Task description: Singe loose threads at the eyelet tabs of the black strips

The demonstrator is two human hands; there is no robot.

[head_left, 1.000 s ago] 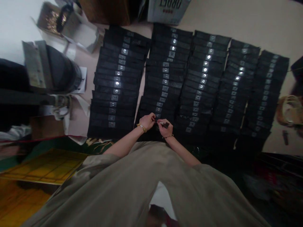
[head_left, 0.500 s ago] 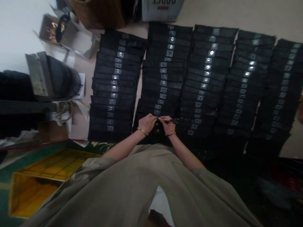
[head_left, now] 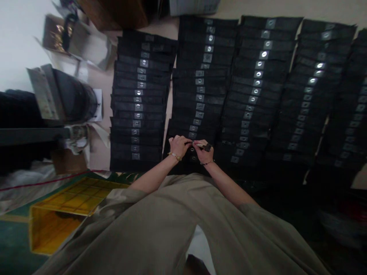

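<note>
My left hand [head_left: 179, 146] is closed, its thumb and finger pinched together over the second row of overlapping black fabric pieces [head_left: 183, 91]. What lies between those fingertips is too small to make out. Fingertip to fingertip with it, my right hand [head_left: 204, 152] grips a slim pale-handled tool [head_left: 202, 145] with a dark block-like end pointing right. The tool's tip is at the left fingertips, beside a column of small grey patches with light round marks [head_left: 192, 135]. Two more such marks show on the black material between my wrists.
More rows of black pieces [head_left: 252, 122] spread to the right, one row [head_left: 136, 133] to the left. At the left stand open cartons [head_left: 91, 49], a dark machine part [head_left: 71, 93] and a yellow crate [head_left: 60, 206] on the floor. Boxes [head_left: 114, 13] line the back.
The view has shifted slightly, and the rows on the right look bigger. Both hands stay together at nearly the same spot; the tool's dark end has swung closer to my right hand.
</note>
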